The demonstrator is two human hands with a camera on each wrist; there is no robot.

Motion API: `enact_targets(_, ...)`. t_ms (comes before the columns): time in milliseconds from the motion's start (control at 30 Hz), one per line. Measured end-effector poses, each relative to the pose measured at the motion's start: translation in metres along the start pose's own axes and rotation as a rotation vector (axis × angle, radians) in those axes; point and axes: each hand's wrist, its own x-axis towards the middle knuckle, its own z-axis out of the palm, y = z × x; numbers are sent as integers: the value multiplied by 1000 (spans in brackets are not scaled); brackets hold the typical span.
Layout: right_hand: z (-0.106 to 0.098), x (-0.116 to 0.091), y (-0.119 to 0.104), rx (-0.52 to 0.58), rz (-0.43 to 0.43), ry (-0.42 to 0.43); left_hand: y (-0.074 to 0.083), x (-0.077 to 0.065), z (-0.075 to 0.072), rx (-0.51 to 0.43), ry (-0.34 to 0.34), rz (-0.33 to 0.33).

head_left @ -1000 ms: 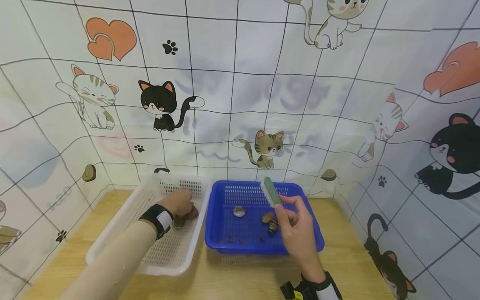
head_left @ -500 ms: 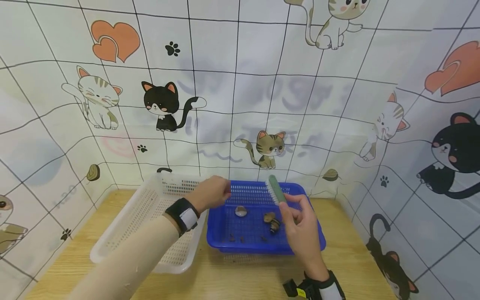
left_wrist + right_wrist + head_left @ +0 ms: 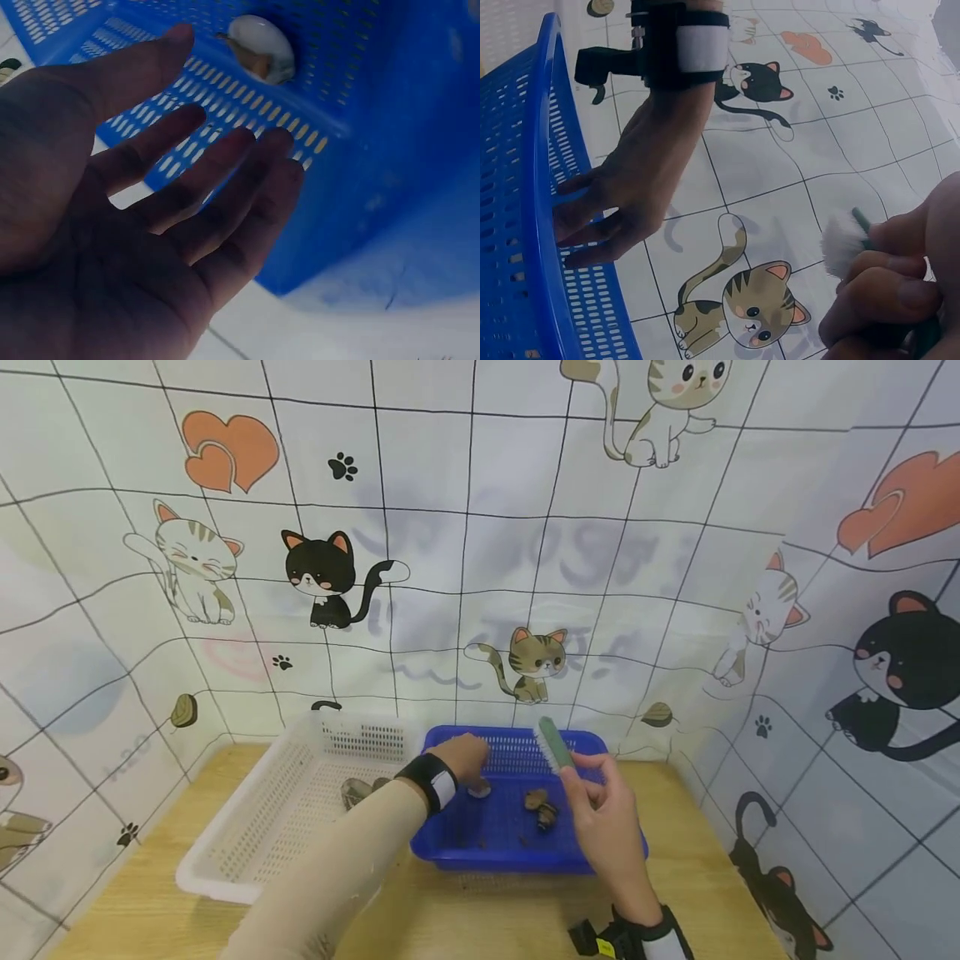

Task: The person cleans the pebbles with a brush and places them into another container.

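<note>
In the head view my left hand [image 3: 462, 757] reaches down into the blue basket [image 3: 480, 852], just above a pale shell [image 3: 478, 788]. The left wrist view shows its fingers spread and loosely bent, apart from the white-and-brown shell [image 3: 264, 45], with nothing between them. Over the right side of that basket, my right hand [image 3: 603, 827] pinches a green brush [image 3: 555, 745] between thumb and fingers. White bristles [image 3: 842, 244] of the brush show in the right wrist view. A brown shell [image 3: 536, 798] and a dark striped shell [image 3: 547, 816] lie in the basket.
A white basket [image 3: 217, 860] stands left of the blue one, with a grey-brown shell [image 3: 355, 792] and another partly hidden behind my left forearm. Small dark bits lie on the blue basket's floor. A wooden table [image 3: 525, 918] carries both baskets, before a cat-print wall sheet [image 3: 427, 460].
My left hand has left the shells in the white basket and moved right, into the blue basket over the pale shell. The right hand keeps holding the brush in nearly the same place.
</note>
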Motion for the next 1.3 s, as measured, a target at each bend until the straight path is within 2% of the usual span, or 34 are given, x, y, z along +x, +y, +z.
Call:
enact_targets(67,-2,1,1,-19,20,-16,1,10,6,7,-19,-22)
enact_targets(133,-4,2,3,-28,31,-40,1,22,14,41,-27,-17)
enact_targets(233,-7,3,5,-18,41,-71,-3,40,33,84,-11,1)
enact_targets(300,-8,3,6,-16,45,-84,-3,45,41,117,0,6)
enact_targets(333,-8,3,6,-15,47,-90,-3,46,45,122,2,6)
enact_targets(467,-9,2,8,-21,55,-91,5,31,45,115,15,14)
enact_targets(667,-9,5,11,-38,40,-83,6,23,53,190,158,132)
enact_targets(767,-9,6,12,-40,34,-78,5,24,56,215,189,161)
enact_targets(867,-8,6,12,-36,35,-78,5,25,56,206,169,152)
enact_targets(1067,-5,5,11,-43,34,-88,2,28,52,178,86,108)
enact_targets(1200,-5,6,11,-66,33,-84,4,26,40,127,51,111)
enact_targets(1300,-6,7,11,-70,44,-74,9,23,28,108,40,150)
